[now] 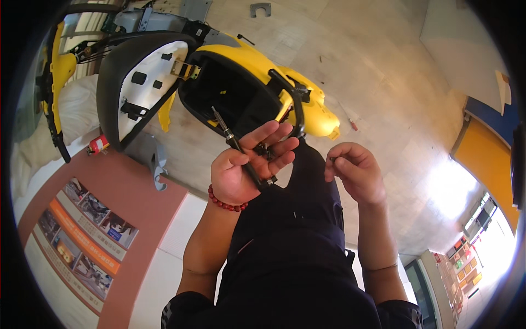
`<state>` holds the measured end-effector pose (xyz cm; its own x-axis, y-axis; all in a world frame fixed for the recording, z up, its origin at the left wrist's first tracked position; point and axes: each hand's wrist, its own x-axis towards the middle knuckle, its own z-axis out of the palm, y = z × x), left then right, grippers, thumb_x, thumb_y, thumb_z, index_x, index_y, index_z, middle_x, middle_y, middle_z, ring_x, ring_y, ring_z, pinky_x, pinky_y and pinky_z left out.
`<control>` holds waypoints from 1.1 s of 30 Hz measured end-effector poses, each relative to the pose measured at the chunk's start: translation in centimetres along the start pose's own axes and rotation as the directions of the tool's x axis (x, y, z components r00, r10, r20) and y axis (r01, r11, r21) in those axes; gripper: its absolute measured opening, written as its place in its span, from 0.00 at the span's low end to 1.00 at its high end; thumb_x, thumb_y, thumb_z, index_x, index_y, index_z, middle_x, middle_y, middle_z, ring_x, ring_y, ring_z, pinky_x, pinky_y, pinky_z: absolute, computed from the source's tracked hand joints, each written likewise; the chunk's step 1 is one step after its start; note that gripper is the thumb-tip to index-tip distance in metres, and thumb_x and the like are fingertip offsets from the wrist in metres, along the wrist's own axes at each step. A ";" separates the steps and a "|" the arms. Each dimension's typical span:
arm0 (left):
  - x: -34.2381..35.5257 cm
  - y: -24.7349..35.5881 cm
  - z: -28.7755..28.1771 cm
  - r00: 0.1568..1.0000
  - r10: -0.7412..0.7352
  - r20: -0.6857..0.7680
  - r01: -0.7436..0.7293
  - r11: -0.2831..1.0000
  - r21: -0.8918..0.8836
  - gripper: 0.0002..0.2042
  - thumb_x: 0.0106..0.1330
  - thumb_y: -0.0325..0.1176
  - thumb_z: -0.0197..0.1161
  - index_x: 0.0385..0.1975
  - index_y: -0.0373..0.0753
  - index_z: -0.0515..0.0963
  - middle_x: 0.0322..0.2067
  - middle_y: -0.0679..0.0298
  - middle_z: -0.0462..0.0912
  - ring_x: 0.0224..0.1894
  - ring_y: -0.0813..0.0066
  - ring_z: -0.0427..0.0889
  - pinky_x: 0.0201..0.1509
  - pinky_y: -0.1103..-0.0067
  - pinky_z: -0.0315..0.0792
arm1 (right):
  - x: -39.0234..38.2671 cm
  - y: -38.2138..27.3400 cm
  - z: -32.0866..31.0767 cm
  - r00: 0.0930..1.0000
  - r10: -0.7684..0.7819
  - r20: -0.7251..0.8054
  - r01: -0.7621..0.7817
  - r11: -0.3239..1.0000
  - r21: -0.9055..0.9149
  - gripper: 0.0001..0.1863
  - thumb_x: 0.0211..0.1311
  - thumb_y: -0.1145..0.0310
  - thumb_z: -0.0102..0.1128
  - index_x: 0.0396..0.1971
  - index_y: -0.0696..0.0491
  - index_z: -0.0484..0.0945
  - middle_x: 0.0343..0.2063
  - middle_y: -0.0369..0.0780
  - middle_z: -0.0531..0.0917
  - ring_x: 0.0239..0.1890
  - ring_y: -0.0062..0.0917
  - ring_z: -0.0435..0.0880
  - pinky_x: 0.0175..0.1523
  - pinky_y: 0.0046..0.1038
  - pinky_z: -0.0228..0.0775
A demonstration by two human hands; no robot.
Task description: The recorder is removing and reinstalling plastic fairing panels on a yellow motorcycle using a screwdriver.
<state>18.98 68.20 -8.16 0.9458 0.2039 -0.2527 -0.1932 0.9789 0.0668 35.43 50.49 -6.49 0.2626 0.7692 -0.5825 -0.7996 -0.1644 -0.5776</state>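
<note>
My left hand (241, 164) is turned palm up, with a red bead bracelet at the wrist. Its thumb presses a dark-handled screwdriver (234, 143) across the palm, the metal tip pointing up and left. Several small dark screws (265, 150) lie in the cupped fingers of the same hand. To the right, my right hand (356, 171) is closed in a pinch around a tiny dark piece (333, 159), too small to make out fully. Beyond both hands stands a yellow scooter (241, 55), its black seat (118, 82) tipped up and the black storage bin (211, 82) under it exposed.
A red-handled tool (353, 125) lies on the floor (378, 66) right of the scooter. A grey bracket-like part (260, 9) rests farther off. At the left are a red can-like object (97, 145) and a reddish display panel (126, 181) with pictures.
</note>
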 end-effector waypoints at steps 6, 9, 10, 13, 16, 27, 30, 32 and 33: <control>1.0 -3.4 3.5 0.999 0.027 0.036 -0.024 0.997 -0.068 0.30 0.55 0.30 0.44 0.62 0.32 0.52 0.63 0.50 0.53 0.65 0.54 0.53 0.68 0.65 0.50 | -2.6 -3.6 -1.9 0.999 -0.028 0.042 0.031 0.997 -0.073 0.08 0.60 0.76 0.51 0.38 0.61 0.73 0.30 0.40 0.77 0.29 0.22 0.79 0.37 0.24 0.74; 1.0 -4.2 5.2 1.000 0.029 0.011 -0.029 1.000 0.005 0.31 0.54 0.30 0.44 0.62 0.32 0.53 0.63 0.49 0.52 0.66 0.53 0.51 0.68 0.65 0.49 | -3.2 -4.6 -1.2 0.996 -0.057 0.075 0.065 0.992 -0.104 0.08 0.60 0.76 0.50 0.38 0.62 0.73 0.30 0.40 0.77 0.29 0.22 0.79 0.37 0.24 0.74; 0.9 -4.5 5.7 0.999 0.037 0.007 -0.037 0.999 -0.005 0.31 0.54 0.30 0.45 0.61 0.31 0.53 0.63 0.48 0.52 0.66 0.53 0.51 0.68 0.64 0.49 | -3.3 -4.9 -1.0 0.993 -0.069 0.098 0.080 0.991 -0.111 0.08 0.60 0.77 0.50 0.38 0.62 0.73 0.30 0.40 0.78 0.29 0.22 0.78 0.37 0.23 0.74; 0.7 -5.0 6.7 0.998 0.065 0.016 -0.065 0.998 -0.027 0.31 0.54 0.29 0.45 0.61 0.31 0.52 0.63 0.48 0.52 0.66 0.52 0.50 0.68 0.63 0.49 | -3.8 -5.8 -0.2 0.987 -0.086 0.134 0.107 0.981 -0.162 0.08 0.60 0.77 0.50 0.38 0.62 0.73 0.30 0.40 0.78 0.29 0.22 0.78 0.37 0.23 0.73; 0.5 -5.2 7.0 0.996 0.088 0.027 -0.087 0.995 -0.048 0.31 0.53 0.29 0.45 0.61 0.30 0.53 0.63 0.48 0.52 0.66 0.52 0.50 0.67 0.62 0.49 | -4.4 -6.2 -0.3 0.988 -0.083 0.134 0.104 0.982 -0.157 0.07 0.60 0.78 0.50 0.38 0.61 0.73 0.29 0.40 0.78 0.29 0.22 0.78 0.37 0.24 0.73; -0.5 -5.2 5.2 0.990 0.117 0.083 -0.111 0.990 -0.083 0.28 0.55 0.29 0.45 0.59 0.29 0.56 0.60 0.46 0.57 0.63 0.51 0.56 0.67 0.62 0.51 | -5.2 -5.5 -2.2 0.982 -0.127 0.141 0.146 0.981 -0.127 0.09 0.57 0.78 0.53 0.38 0.60 0.71 0.30 0.40 0.77 0.30 0.23 0.78 0.37 0.24 0.73; -0.6 -5.0 5.5 0.990 0.112 0.089 -0.106 0.992 -0.070 0.28 0.55 0.28 0.44 0.59 0.30 0.56 0.61 0.46 0.55 0.64 0.51 0.54 0.67 0.62 0.50 | -5.2 -5.5 -2.1 0.982 -0.126 0.140 0.143 0.982 -0.125 0.09 0.57 0.78 0.54 0.38 0.60 0.71 0.30 0.40 0.77 0.30 0.23 0.78 0.37 0.24 0.73; -0.6 -4.9 5.8 0.993 0.107 0.053 -0.105 0.993 -0.048 0.28 0.55 0.28 0.44 0.59 0.29 0.56 0.61 0.45 0.54 0.65 0.50 0.53 0.68 0.63 0.50 | -5.2 -5.4 -2.1 0.984 -0.120 0.135 0.136 0.984 -0.115 0.08 0.57 0.78 0.53 0.38 0.60 0.71 0.30 0.40 0.77 0.29 0.23 0.78 0.37 0.24 0.73; -0.7 -4.8 6.0 0.993 0.104 0.050 -0.102 0.994 -0.047 0.28 0.55 0.28 0.44 0.59 0.29 0.56 0.61 0.45 0.54 0.65 0.50 0.53 0.68 0.63 0.50 | -5.2 -5.3 -2.0 0.983 -0.121 0.138 0.138 0.983 -0.121 0.08 0.58 0.78 0.53 0.38 0.59 0.71 0.30 0.40 0.77 0.29 0.23 0.78 0.37 0.24 0.73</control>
<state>20.84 63.24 -2.54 0.9323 0.3040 -0.1960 -0.3007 0.9526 0.0472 39.44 46.13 -1.57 0.2800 0.8613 -0.4240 -0.6849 -0.1302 -0.7169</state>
